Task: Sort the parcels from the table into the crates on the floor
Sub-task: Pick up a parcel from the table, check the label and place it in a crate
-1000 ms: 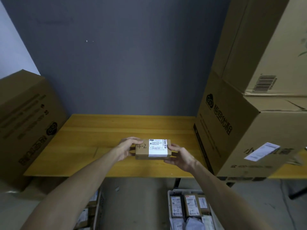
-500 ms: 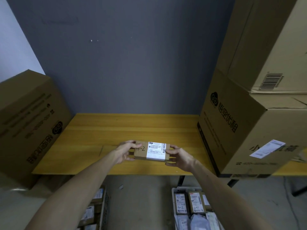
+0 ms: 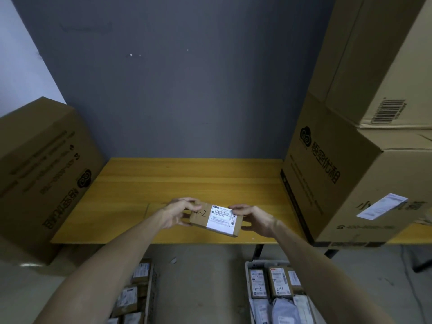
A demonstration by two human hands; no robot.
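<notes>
Both hands hold a small parcel [image 3: 215, 219] marked "4-2" above the table [image 3: 187, 181]: left hand [image 3: 177, 212] and right hand [image 3: 254, 219] grip opposite ends.

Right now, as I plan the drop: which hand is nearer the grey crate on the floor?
Right. The right hand holds the parcel almost above the grey crate; the left hand grips its far end.

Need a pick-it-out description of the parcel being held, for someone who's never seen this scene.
Start at the yellow wooden table flanked by big cardboard cartons. Over its front edge, the left hand and right hand grip the ends of a small flat brown cardboard parcel. It is the only parcel above the table, with "4-2" handwritten beside a white shipping label; the rest lie in floor crates.
</notes>
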